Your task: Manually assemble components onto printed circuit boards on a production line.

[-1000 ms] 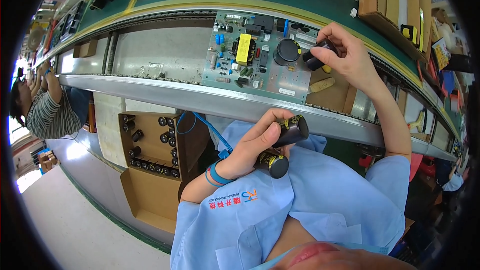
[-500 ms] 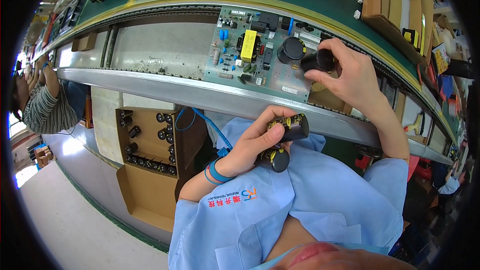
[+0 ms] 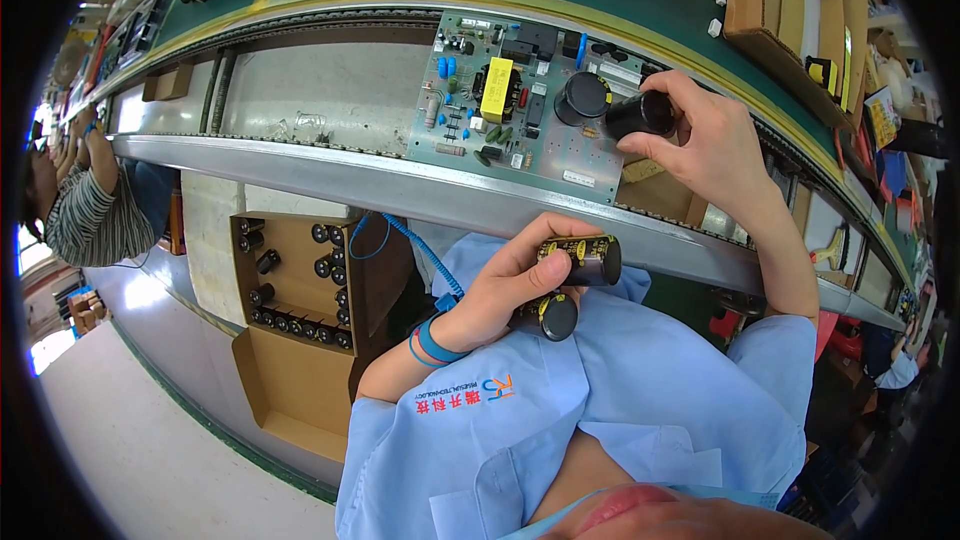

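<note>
A circuit board (image 3: 560, 158) filled with small parts rests on the rails of the line. One large black capacitor (image 3: 582, 100) stands upright on it, right of a yellow transformer (image 3: 496, 90). Between thumb and fingers of my right hand (image 3: 712, 140) is another black capacitor (image 3: 640, 115), tilted, at the board's right part beside the standing one. Whether its pins touch the board is hidden. My left hand (image 3: 520, 275), in front of my chest, is closed round two more black capacitors with yellow print, an upper one (image 3: 590, 260) and a lower one (image 3: 552, 316).
An open cardboard box (image 3: 300, 315) with several black capacitors stands at lower left. A metal rail (image 3: 330, 168) runs before the board. A blue coiled cord (image 3: 425, 252) leads to my left wristband. Behind lie blue and white parts and a carton (image 3: 760, 10). Another person (image 3: 105, 200) sits far left.
My right hand has shifted slightly to the right, and its capacitor now leans over more, showing more of its side. My left hand has barely moved and keeps its two capacitors.
</note>
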A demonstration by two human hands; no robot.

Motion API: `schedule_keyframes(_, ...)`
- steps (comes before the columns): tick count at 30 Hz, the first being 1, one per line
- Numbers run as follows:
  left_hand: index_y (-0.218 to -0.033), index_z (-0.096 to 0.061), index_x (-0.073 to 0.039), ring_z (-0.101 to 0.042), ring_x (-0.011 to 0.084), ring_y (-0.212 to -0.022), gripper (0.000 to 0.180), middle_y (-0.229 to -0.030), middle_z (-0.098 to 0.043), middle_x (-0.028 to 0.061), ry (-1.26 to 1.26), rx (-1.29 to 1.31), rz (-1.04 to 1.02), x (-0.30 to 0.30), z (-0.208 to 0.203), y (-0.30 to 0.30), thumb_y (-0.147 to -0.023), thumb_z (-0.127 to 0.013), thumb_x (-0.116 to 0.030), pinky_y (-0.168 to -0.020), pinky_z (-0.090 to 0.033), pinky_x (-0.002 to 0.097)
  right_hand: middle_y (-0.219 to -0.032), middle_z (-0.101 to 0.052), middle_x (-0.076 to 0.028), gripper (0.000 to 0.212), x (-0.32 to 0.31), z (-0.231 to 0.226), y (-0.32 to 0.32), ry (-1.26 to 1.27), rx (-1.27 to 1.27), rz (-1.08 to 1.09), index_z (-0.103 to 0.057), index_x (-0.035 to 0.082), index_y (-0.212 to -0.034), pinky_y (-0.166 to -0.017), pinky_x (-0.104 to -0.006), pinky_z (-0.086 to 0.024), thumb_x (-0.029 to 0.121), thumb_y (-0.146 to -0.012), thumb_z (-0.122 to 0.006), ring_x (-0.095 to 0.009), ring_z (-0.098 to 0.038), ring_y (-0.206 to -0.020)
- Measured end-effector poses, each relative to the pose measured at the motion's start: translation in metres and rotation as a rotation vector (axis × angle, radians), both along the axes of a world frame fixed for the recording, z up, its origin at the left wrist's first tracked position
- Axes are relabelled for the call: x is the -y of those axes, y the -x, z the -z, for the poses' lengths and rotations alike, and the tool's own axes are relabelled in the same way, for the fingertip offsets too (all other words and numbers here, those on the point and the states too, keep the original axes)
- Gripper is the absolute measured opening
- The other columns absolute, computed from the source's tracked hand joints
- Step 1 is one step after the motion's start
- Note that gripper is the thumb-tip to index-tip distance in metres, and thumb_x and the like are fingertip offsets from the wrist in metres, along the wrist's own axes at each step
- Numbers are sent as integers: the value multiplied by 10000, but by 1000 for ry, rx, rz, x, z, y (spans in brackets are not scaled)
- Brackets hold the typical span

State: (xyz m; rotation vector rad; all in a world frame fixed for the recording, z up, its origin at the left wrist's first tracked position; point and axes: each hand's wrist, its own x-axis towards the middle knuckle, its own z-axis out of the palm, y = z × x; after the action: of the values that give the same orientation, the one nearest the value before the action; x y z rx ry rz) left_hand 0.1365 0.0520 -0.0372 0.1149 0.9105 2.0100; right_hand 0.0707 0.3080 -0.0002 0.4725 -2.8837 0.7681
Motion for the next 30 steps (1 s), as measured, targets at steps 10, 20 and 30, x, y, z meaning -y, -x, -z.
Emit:
schedule_keyframes(10,-1315,-472,-52,-580,103,-857,494,-1047,-581,55,-94,85,47,2,-2,3,-1021,-481,-448,-771,-469,238,-753,-663,-59,527,1,9,1,-184,-198,-64,-622,54,-1049,-542,-292,-489,356,-689,-861,-199,-612,-574)
schedule_keyframes(20,-1291,-490,-47,-585,101,-843,460,-1015,-592,51,-81,46,35,1,-1,4,-1027,-481,-423,-756,-462,228,-774,-661,-70,495,-1,5,0,-210,-175,-45,-622,48,-975,-573,-317,-503,397,-701,-842,-246,-643,-635)
schedule_keyframes(30,-1288,-500,-49,-577,90,-843,437,-1007,-590,41,-58,42,26,-1,0,2,-1033,-478,-403,-759,-456,223,-728,-628,-64,500,1,5,2,-322,-182,37,-626,50,-936,-532,-314,-479,445,-704,-828,-220,-614,-583)
